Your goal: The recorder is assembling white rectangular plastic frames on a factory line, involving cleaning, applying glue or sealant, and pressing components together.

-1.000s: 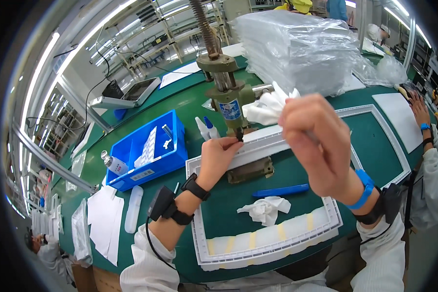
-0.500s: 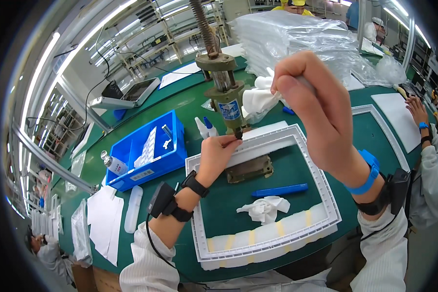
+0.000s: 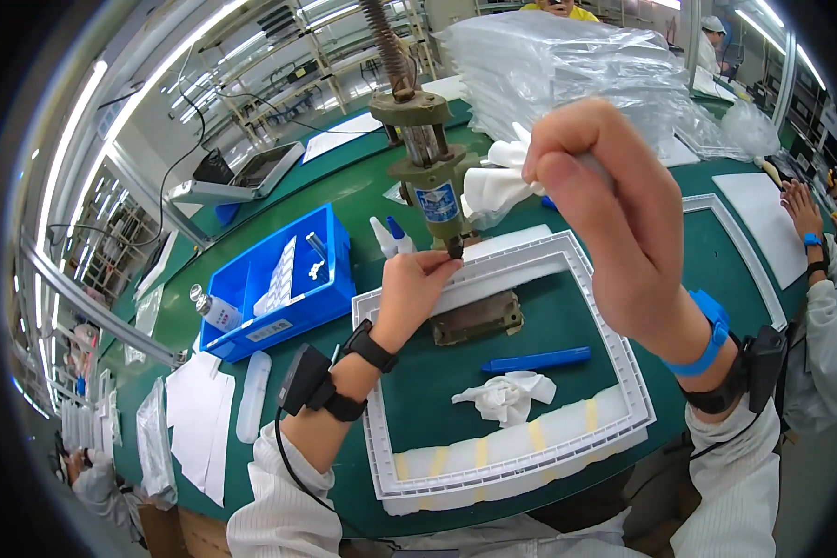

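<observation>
My left hand [image 3: 413, 290] pinches thumb and forefinger together just under the tip of a green hand press [image 3: 431, 177], at the far rim of a white plastic frame [image 3: 629, 358]. Whatever lies in that pinch is too small to make out. Raised at the right, my right hand [image 3: 614, 223] is closed in a fist around a greyish handle, of which only a bit shows. White cloth-like material [image 3: 500, 189] is bunched between this fist and the press. The frame lies over foam strips [image 3: 511, 445] with yellow bands. Inside its opening are the press base [image 3: 477, 318], a blue pen [image 3: 536, 360] and crumpled white tissue [image 3: 504, 398].
To the left stands a blue divided bin [image 3: 330, 293] with a bottle [image 3: 219, 312]. Two small squeeze bottles [image 3: 391, 238] are near the press. White sheets [image 3: 195, 418] lie far left, a stack of plastic-wrapped pieces [image 3: 558, 79] behind. A co-worker's hand [image 3: 800, 209] shows at right.
The view has shifted slightly. Both hands keep nearly the same positions; my right fist appears a touch lower and further right.
</observation>
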`<action>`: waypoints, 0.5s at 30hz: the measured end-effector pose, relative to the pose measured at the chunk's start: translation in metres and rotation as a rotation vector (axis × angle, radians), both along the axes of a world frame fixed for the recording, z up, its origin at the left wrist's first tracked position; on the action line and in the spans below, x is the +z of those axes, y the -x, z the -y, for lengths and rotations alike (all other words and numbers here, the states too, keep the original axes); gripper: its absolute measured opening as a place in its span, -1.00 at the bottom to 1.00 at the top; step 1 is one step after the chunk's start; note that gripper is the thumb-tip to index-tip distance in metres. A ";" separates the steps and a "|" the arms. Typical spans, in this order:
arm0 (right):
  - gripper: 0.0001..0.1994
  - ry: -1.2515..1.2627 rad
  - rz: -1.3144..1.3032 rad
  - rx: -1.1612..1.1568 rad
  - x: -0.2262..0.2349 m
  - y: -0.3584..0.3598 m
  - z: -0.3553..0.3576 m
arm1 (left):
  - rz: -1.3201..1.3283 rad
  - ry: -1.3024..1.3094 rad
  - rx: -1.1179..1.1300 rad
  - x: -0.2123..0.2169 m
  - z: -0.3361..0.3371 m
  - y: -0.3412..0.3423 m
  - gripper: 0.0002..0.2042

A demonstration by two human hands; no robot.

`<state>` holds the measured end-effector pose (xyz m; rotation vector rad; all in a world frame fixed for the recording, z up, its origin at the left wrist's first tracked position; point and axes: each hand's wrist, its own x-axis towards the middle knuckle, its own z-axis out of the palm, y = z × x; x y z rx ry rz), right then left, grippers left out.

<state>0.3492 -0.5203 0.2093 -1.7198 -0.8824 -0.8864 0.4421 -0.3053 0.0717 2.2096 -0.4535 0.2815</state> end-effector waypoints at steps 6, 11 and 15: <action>-0.97 -0.013 0.170 0.016 -0.023 0.002 -0.001 | 0.065 -0.022 0.003 0.001 -0.006 0.002 -0.74; -0.97 0.059 0.209 0.007 -0.023 0.007 0.003 | 0.038 -0.010 -0.013 0.003 -0.001 0.003 -0.74; -0.97 0.056 0.178 0.020 -0.020 0.005 0.003 | 0.031 -0.016 0.010 0.001 -0.004 0.003 -0.74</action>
